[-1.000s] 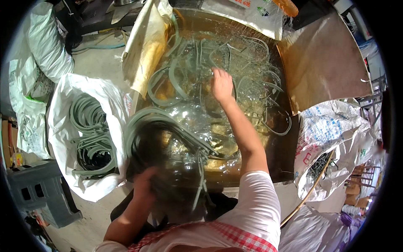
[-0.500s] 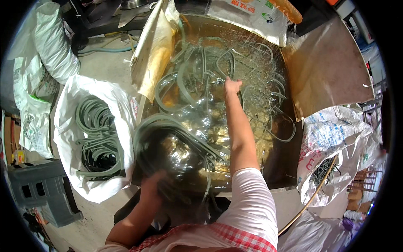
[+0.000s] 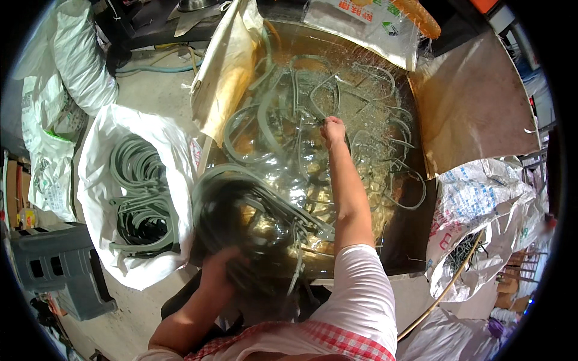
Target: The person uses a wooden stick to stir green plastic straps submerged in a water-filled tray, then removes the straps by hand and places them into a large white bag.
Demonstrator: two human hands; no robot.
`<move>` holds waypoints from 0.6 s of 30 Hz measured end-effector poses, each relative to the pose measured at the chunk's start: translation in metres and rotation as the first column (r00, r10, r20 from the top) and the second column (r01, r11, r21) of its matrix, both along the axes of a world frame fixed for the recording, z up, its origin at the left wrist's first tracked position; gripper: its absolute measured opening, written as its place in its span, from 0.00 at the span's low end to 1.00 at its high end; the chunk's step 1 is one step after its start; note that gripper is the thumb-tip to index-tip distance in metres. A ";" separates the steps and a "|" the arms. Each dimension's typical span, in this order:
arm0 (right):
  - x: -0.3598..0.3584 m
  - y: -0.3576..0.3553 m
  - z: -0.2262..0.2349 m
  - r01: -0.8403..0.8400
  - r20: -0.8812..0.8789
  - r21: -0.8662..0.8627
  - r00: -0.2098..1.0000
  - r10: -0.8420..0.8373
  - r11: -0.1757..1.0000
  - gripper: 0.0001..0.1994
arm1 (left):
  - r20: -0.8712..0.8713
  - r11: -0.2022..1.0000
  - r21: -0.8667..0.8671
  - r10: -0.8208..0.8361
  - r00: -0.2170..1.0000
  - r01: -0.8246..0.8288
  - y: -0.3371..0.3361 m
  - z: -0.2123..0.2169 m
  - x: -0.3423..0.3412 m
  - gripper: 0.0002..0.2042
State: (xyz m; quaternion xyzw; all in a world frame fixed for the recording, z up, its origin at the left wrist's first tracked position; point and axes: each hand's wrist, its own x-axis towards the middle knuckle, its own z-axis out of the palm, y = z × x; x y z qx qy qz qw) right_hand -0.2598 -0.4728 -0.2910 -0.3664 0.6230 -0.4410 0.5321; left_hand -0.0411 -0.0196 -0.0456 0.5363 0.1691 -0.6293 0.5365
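A wide tank (image 3: 418, 240) of rippling water holds several thin grey-green hoops, bent like looped rubber strips. My right hand (image 3: 333, 130) reaches over its middle, fingers closed on the lower end of one hoop (image 3: 313, 99). At the tank's near left edge, my left hand (image 3: 224, 265) is closed on a thick bundle of grey-green hoops (image 3: 208, 192). The bundle is partly blurred and its loose ends trail toward the centre. The left fingers are mostly hidden in shadow behind the strips.
Left of the tank stands an open white sack (image 3: 96, 198) full of coiled hoops. A dark grey plastic stool (image 3: 60, 265) is beyond it. Stiff brown sheets (image 3: 481, 102) flank the tank. Another sack (image 3: 481, 198) with a long stick (image 3: 445, 289) stands at right.
My right hand has closed on a hoop after reaching with its fingers spread, and has drawn back slightly toward me. My left hand stays by the bundle.
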 end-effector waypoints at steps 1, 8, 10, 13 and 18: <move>-0.005 -0.003 -0.002 -0.022 0.013 0.012 1.000 0.022 1.000 0.15 | 0.035 1.000 -0.013 -0.028 0.999 0.029 0.000 0.002 -0.001 0.11; 0.022 0.011 0.003 0.642 -0.135 0.086 0.765 -0.630 0.761 0.19 | 0.026 0.998 -0.053 -0.038 0.999 0.039 -0.001 0.001 -0.004 0.11; 0.029 0.020 0.020 0.598 -0.151 0.143 0.800 -0.580 0.788 0.25 | -0.018 1.000 -0.024 0.006 1.000 -0.006 0.001 -0.004 -0.002 0.11; 0.032 0.026 0.041 0.644 0.010 0.188 0.754 -0.657 0.741 0.27 | -0.052 1.000 0.003 0.031 0.998 -0.031 0.007 -0.015 -0.001 0.11; 0.042 0.039 0.087 0.693 0.188 0.296 0.632 -0.752 0.657 0.25 | -0.040 0.998 0.028 0.050 0.998 -0.049 0.004 -0.004 -0.003 0.10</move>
